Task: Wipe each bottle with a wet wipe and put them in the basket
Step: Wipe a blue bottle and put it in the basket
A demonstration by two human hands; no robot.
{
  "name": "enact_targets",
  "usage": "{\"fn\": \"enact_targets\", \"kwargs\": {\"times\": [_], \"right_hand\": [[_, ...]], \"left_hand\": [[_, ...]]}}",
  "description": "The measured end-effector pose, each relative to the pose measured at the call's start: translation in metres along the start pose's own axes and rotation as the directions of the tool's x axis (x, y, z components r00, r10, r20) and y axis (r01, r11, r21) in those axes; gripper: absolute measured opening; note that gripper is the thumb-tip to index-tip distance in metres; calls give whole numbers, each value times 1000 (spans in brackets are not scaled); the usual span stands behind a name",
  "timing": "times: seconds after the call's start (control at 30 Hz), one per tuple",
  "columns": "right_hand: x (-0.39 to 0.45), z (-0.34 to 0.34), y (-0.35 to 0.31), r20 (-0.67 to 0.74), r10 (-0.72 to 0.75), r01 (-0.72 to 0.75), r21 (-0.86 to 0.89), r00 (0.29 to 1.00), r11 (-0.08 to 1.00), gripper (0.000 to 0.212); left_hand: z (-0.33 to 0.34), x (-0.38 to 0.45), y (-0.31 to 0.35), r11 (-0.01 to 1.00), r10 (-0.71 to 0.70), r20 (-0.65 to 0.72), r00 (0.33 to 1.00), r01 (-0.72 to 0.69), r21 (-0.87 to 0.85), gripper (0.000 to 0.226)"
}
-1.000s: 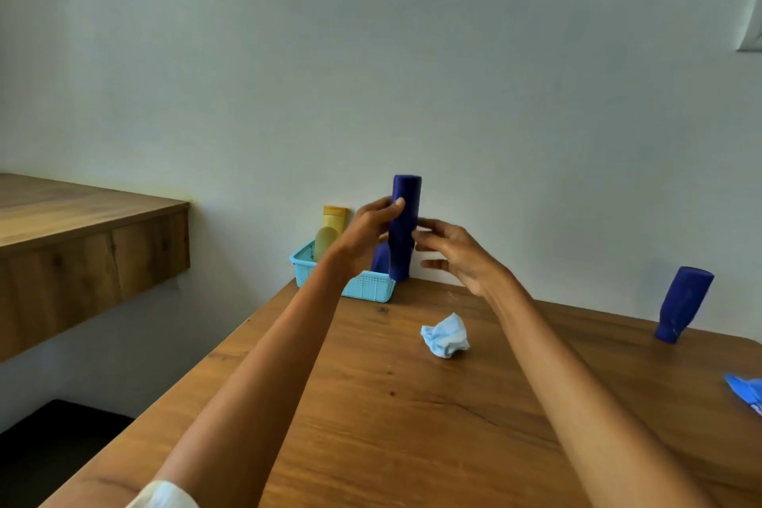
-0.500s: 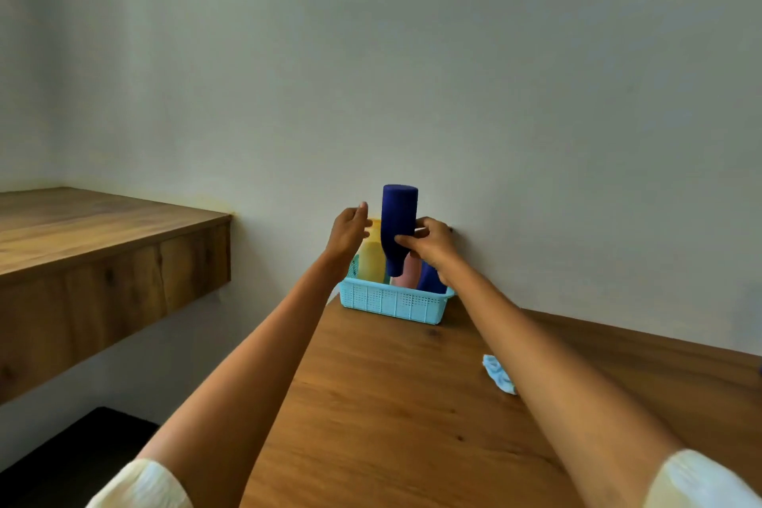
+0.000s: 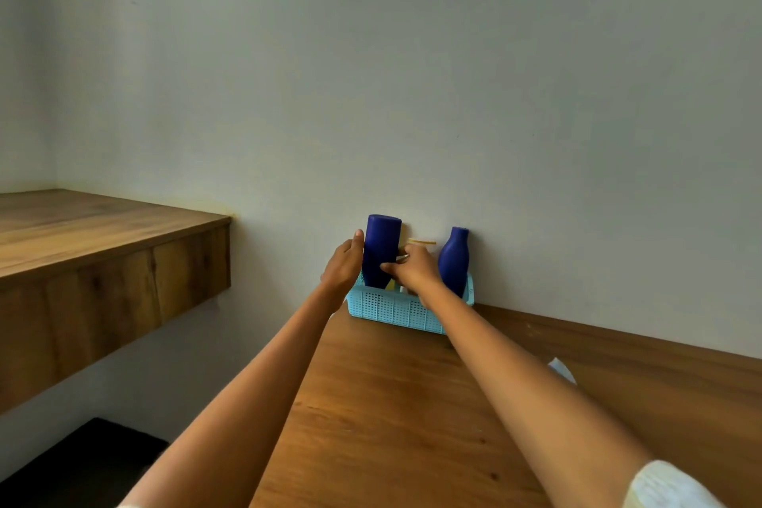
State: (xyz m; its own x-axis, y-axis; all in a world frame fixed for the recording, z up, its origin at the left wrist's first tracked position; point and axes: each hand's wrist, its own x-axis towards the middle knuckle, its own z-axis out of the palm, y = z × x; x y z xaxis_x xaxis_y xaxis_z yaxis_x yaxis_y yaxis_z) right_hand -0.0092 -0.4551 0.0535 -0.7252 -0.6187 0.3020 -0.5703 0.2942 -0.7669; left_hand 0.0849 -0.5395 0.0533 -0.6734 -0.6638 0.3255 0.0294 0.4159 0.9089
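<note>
With both hands, left hand (image 3: 343, 265) and right hand (image 3: 414, 269), we grip the dark blue bottle (image 3: 380, 251); let go crooked, it could topple the crowded light blue basket (image 3: 391, 307).

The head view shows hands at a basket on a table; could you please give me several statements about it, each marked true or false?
1. The light blue perforated plastic basket sits on the wooden table against the wall. True.
2. The tall dark blue bottle lies flat on the table. False: it stands upright in the basket.
3. Both the left hand and the right hand touch that bottle. True.
4. The rounded dark blue bottle stands outside the basket. False: it is in the basket's right end.
</note>
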Motion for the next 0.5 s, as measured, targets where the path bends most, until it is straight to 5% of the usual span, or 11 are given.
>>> {"fn": "enact_targets", "kwargs": {"times": [0.5], "right_hand": [[-9,2,1,1,7,-7,-35,1000,999,46]], "left_hand": [[-4,-13,-6,995,-98,4,995,98,-24,64]]}}
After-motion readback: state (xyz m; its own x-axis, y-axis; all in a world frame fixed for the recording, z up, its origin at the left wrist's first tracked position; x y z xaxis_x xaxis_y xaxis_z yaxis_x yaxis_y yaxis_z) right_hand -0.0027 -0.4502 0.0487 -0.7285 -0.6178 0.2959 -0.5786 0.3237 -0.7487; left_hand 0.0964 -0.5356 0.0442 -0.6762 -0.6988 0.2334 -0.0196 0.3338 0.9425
